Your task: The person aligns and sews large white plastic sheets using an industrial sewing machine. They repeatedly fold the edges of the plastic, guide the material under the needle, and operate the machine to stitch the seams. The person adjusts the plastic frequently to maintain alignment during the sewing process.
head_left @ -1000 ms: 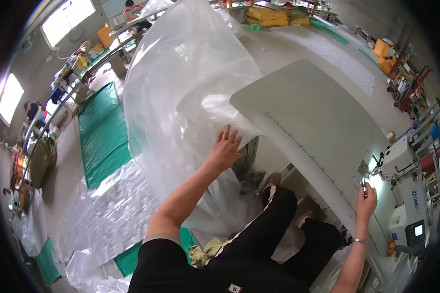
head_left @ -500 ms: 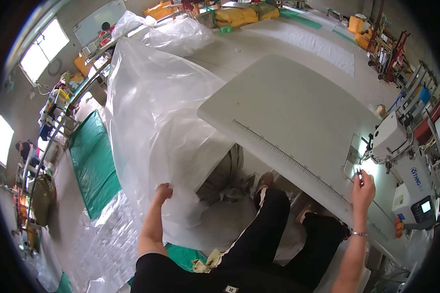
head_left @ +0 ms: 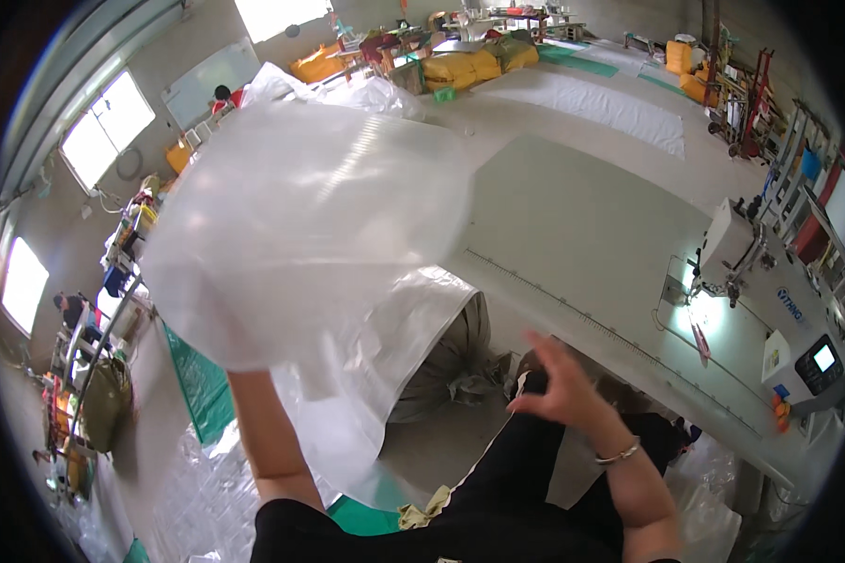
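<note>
A large translucent plastic sheet (head_left: 310, 197) billows up over my left side. My left forearm (head_left: 268, 441) reaches up behind it, and the sheet hides my left hand and its fingers. Over my lap, near the front edge of the sewing machine table (head_left: 573, 216), my right hand (head_left: 568, 389) is open, fingers apart and holding nothing. A narrow hand tool (head_left: 701, 343), resembling thread snips, lies below the lit needle area. The white sewing machine (head_left: 765, 267) stands at the table's right end. Lower folds of the sheet hang beside a dark tied bundle (head_left: 446, 366).
A printed ruler scale (head_left: 573, 310) runs along the table's front. Green sheeting (head_left: 197, 389) and crumpled clear plastic (head_left: 207, 488) lie on the floor at left. Yellow sacks (head_left: 465, 68) are piled at the back. Another person (head_left: 69, 308) is at the far left.
The sheet has been raised and spread, now covering my left hand and the table's left corner. My right hand has moved left from the machine, leaving the narrow tool on the table.
</note>
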Tool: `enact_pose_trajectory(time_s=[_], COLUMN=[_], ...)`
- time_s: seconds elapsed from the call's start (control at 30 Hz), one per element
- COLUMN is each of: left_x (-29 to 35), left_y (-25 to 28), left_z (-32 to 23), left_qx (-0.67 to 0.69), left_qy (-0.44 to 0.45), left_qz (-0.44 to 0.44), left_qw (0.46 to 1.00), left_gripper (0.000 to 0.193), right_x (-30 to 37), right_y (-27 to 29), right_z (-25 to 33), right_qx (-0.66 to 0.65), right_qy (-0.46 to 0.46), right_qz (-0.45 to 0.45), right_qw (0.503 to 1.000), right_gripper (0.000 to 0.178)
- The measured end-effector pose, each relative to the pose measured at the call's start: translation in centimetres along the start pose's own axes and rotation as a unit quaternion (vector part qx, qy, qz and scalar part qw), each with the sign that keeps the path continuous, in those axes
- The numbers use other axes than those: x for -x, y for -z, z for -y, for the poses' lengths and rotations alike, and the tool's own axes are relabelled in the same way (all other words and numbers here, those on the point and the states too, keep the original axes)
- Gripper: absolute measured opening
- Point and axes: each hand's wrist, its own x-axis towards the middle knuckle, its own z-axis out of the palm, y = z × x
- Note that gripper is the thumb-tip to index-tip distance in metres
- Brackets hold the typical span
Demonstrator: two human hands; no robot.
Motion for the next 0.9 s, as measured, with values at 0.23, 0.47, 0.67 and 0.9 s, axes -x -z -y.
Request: enact_pose_trajectory(time_s=[0.23,0.47,0.67,0.9], left_x=[27.8,19.3,14.1,23.0], left_y=[-2.1,-10.7,-4.7,0.0], left_z=[8.1,8.7,27.0,30.6], left_qx=[-0.228,-0.354,-0.635,-0.581], left_qy=[0.358,0.22,-0.108,0.136], left_qz=[0.244,0.66,0.697,0.767], left_qw=[0.872,0.625,0.315,0.235], left_gripper=[0.029,0.029,0.063,0.096], right_x=[4.4,15.1,19.8,28.9], right_y=[-3.9,1.8,8.5,12.2], right_z=[3.8,0.3,10.6,8.0], right_qx=[-0.482,-0.373,-0.479,-0.394], right_qy=[-0.16,-0.3,-0.244,-0.01], right_qz=[-0.067,-0.244,-0.116,-0.183], right_qw=[0.859,0.843,0.835,0.901], right_gripper=[0.065,0.031,0.093,0.093])
